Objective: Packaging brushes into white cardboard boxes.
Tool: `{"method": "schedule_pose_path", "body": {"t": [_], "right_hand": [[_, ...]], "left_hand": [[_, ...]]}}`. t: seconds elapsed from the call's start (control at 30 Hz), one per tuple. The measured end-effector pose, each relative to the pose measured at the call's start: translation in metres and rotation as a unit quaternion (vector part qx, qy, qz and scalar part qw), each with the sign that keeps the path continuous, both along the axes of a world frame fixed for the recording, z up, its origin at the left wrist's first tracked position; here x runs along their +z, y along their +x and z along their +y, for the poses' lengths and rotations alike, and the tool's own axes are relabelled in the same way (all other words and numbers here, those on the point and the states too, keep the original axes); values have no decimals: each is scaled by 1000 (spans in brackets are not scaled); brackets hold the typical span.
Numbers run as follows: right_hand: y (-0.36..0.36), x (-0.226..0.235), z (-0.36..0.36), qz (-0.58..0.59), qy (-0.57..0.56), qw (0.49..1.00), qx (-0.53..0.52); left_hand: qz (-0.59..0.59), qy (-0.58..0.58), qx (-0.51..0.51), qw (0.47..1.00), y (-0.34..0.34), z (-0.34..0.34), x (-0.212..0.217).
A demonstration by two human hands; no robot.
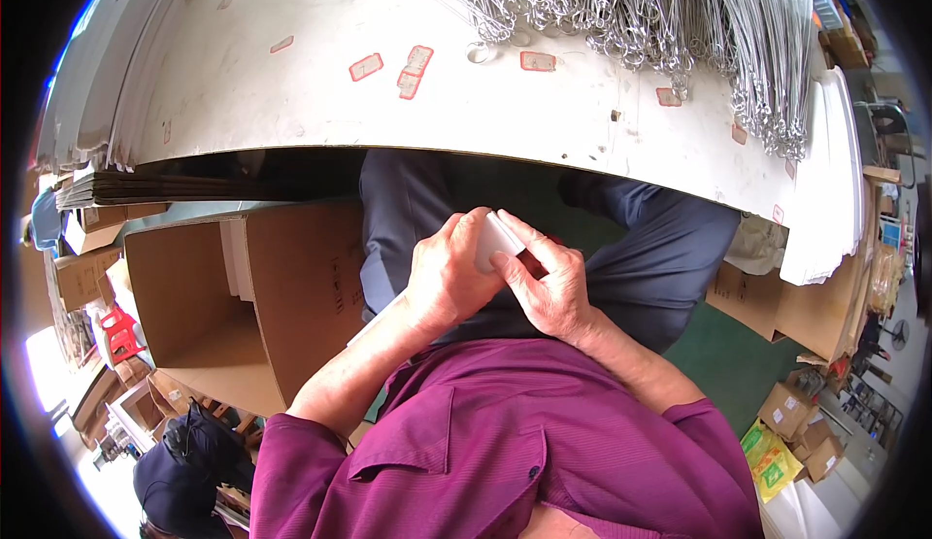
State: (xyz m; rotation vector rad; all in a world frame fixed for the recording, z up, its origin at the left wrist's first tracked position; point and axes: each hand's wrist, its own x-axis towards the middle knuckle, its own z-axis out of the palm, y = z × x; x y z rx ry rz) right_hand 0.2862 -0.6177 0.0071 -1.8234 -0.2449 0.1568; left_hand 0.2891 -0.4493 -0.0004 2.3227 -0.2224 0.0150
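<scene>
Above my lap, both hands are closed round the end of a narrow white box [499,239]. My left hand [454,265] wraps it from the left, with the back of the hand turned up. Thumb and fingers of my right hand [549,280] pinch its end from the right. A strip of white shows beside my left wrist and seems to be the same box, its middle hidden by the hand and forearm. What is inside it, if anything, cannot be seen.
Ahead is a white table [291,102] with red-edged paper labels. Many metal skewers with looped ends [621,15] lie at its far right. White flat stacks [116,73] stand at left, more white sheets [830,180] at right. An open cardboard box [301,296] is beside my left leg.
</scene>
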Motion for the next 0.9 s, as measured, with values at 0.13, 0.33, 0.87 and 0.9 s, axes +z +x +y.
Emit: {"method": "schedule_pose_path", "body": {"t": [0.13, 0.33, 0.87, 0.9], "right_hand": [[1, 1, 0, 18, -4, 1000, 6], [3, -8, 10, -56, 8, 998, 2], [61, 42, -3, -200, -51, 978, -36], [71, 43, -4, -245, -82, 965, -52]], "left_hand": [[-12, -13, 0, 1000, 3, 1, -1], [-19, -15, 18, 1000, 6, 4, -1], [166, -82, 31, 982, 1, 136, 72], [109, -40, 79, 990, 11, 153, 78]]}}
